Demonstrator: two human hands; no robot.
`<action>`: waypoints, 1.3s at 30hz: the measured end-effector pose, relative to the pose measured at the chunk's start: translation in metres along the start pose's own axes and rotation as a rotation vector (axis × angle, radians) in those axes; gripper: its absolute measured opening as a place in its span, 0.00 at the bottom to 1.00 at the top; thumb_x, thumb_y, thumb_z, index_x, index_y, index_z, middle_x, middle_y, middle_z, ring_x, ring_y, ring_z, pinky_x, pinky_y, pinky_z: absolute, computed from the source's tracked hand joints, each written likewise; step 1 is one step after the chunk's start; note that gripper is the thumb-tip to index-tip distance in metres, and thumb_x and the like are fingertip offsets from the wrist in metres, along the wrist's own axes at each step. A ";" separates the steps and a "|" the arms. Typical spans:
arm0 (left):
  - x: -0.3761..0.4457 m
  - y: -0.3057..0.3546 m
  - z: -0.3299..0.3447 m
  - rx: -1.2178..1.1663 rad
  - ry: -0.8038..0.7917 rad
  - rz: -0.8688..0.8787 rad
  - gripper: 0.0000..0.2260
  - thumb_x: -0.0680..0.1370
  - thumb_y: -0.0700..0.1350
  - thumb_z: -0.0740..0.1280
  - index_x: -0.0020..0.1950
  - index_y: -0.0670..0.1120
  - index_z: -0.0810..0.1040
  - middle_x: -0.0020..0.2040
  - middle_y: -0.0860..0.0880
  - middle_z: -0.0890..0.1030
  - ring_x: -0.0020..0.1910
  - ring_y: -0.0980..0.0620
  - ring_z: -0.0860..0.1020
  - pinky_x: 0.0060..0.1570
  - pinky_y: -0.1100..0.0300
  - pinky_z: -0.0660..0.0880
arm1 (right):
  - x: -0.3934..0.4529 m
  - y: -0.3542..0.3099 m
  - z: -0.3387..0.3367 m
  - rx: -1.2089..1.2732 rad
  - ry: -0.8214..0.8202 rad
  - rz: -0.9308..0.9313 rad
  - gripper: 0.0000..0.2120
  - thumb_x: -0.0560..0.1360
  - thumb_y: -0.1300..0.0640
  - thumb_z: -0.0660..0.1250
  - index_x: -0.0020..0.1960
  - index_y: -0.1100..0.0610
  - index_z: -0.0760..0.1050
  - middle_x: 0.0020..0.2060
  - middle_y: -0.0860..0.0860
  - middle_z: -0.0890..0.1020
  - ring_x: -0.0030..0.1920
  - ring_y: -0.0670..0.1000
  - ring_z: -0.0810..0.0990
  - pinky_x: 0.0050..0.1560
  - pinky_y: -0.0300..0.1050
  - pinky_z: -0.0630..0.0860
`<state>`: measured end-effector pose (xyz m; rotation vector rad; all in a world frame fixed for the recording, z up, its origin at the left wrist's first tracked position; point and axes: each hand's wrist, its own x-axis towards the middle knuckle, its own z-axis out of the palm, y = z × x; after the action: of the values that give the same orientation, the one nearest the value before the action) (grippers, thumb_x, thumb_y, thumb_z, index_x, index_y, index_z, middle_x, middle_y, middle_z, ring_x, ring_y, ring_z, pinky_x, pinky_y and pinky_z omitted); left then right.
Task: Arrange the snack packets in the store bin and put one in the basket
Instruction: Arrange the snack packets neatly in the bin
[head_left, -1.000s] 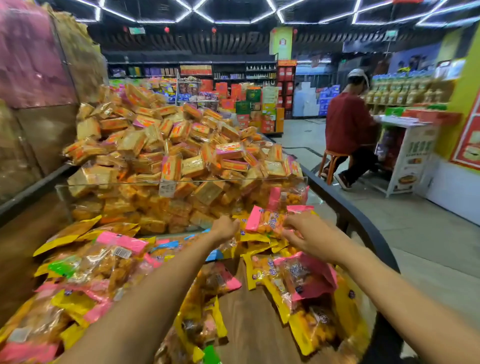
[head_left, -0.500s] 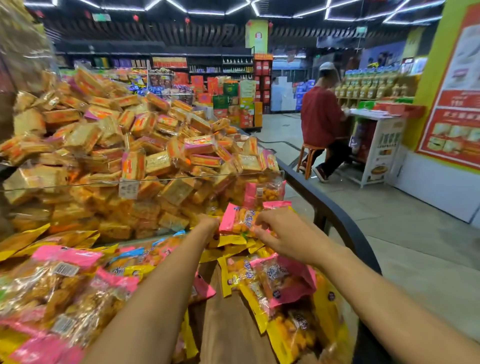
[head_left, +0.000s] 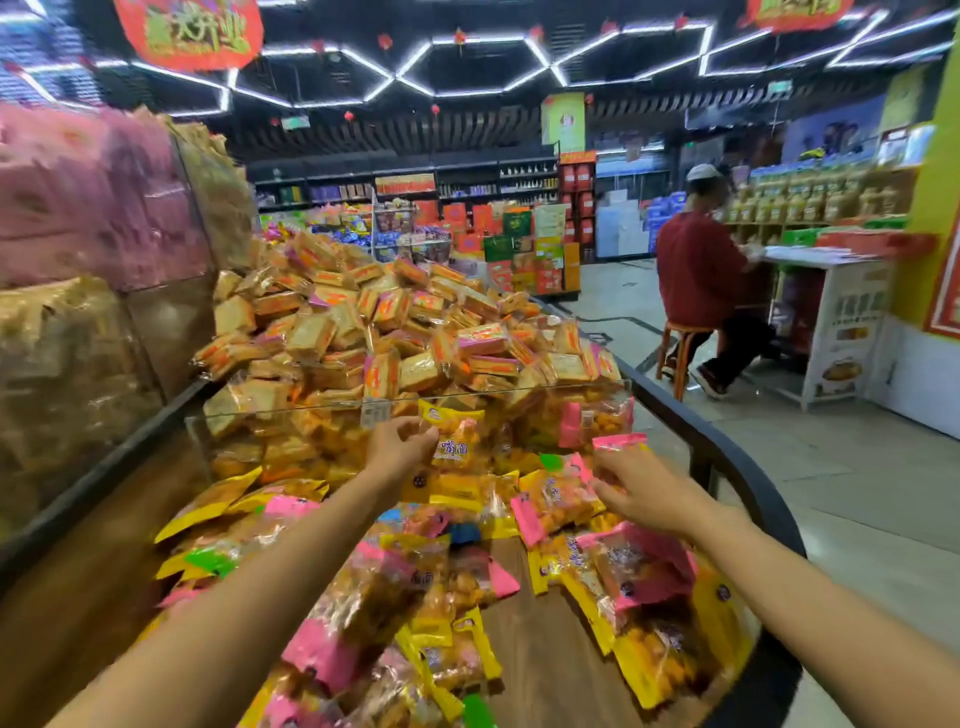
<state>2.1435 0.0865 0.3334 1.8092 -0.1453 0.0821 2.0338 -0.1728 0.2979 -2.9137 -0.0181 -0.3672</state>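
My left hand (head_left: 402, 441) pinches a yellow packet (head_left: 457, 434), raised just in front of the clear divider (head_left: 291, 410). My right hand (head_left: 641, 486) grips a pink packet (head_left: 618, 444) by its top edge. Below both hands, loose packets (head_left: 405, 587) lie on the wooden bin floor (head_left: 540, 670)

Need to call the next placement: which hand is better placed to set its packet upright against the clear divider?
Left. The left hand holds a yellow packet right at the clear divider; the right hand with its pink packet sits nearer.
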 end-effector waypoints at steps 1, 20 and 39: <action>-0.016 0.007 -0.016 -0.007 -0.011 0.025 0.02 0.77 0.38 0.67 0.49 0.41 0.77 0.45 0.47 0.76 0.43 0.53 0.74 0.28 0.68 0.74 | 0.000 -0.001 0.001 -0.011 -0.006 0.000 0.07 0.76 0.49 0.60 0.45 0.51 0.73 0.38 0.44 0.74 0.40 0.49 0.75 0.43 0.50 0.75; -0.067 -0.025 -0.107 -0.083 -0.067 0.019 0.06 0.75 0.44 0.71 0.48 0.52 0.76 0.49 0.47 0.82 0.52 0.49 0.79 0.55 0.52 0.76 | 0.040 -0.225 0.024 1.164 -0.056 0.225 0.25 0.74 0.42 0.68 0.52 0.65 0.76 0.49 0.60 0.82 0.52 0.63 0.80 0.55 0.60 0.77; -0.072 -0.017 -0.105 -0.090 -0.005 0.113 0.21 0.77 0.51 0.66 0.44 0.30 0.77 0.42 0.31 0.78 0.40 0.45 0.76 0.43 0.48 0.75 | 0.037 -0.235 0.029 1.282 -0.007 0.161 0.15 0.81 0.46 0.58 0.44 0.55 0.76 0.45 0.56 0.83 0.50 0.57 0.82 0.55 0.55 0.77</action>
<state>2.0771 0.1968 0.3327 1.7108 -0.2512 0.1491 2.0676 0.0628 0.3261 -1.6333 -0.0127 -0.1901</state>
